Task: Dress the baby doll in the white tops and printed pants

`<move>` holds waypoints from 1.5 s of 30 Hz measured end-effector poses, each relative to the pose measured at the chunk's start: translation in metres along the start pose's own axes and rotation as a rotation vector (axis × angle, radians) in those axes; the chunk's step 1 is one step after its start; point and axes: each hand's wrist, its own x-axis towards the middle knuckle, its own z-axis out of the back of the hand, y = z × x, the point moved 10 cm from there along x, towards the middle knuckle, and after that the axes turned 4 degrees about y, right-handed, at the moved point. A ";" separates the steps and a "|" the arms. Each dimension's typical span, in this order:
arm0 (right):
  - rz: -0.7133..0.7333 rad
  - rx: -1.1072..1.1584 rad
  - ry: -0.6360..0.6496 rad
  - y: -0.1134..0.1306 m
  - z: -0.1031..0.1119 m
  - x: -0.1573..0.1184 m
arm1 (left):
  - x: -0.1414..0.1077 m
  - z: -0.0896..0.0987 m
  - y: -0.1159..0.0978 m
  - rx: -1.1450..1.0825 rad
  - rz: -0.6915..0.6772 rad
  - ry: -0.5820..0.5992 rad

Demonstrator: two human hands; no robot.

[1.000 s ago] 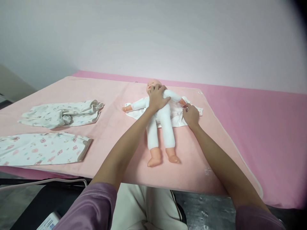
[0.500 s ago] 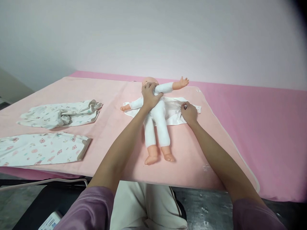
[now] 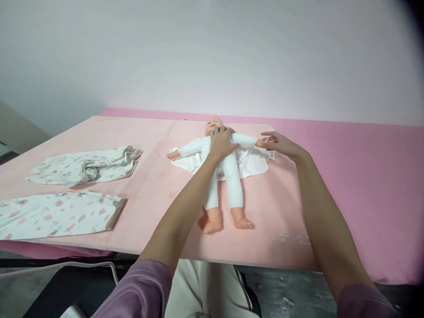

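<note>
A baby doll point(image 3: 232, 183) in a white body lies on its back, head away from me, over a spread white garment point(image 3: 253, 164). My left hand point(image 3: 221, 142) rests on the doll's upper chest below its chin, fingers spread over it. At the doll's outstretched arm on the right, my right hand point(image 3: 280, 144) has its fingers closed on the small orange hand. The doll's other arm lies out to the left over the garment's edge.
A crumpled patterned garment point(image 3: 66, 169) lies on the left of the peach sheet point(image 3: 149, 194). Nearer me is a folded printed cloth point(image 3: 66, 215). Pink fabric point(image 3: 357, 185) covers the right side, and a wall point(image 3: 212, 57) stands behind.
My right hand has left the garment and moved up to the doll's hand. The doll's raised arm has come down, and its body and my left hand have shifted slightly right.
</note>
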 end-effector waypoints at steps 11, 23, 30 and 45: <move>0.090 -0.333 -0.037 0.029 -0.078 0.015 | -0.021 0.009 0.024 -0.165 -0.056 0.178; 0.089 -0.413 -0.262 0.033 -0.101 0.012 | -0.082 0.042 0.167 0.056 0.102 0.121; -0.019 -0.481 -0.327 0.028 -0.034 -0.010 | -0.065 0.042 0.106 0.072 0.052 0.143; -0.570 -0.937 -0.465 -0.142 0.203 -0.104 | -0.030 -0.104 -0.184 -0.363 -0.047 0.458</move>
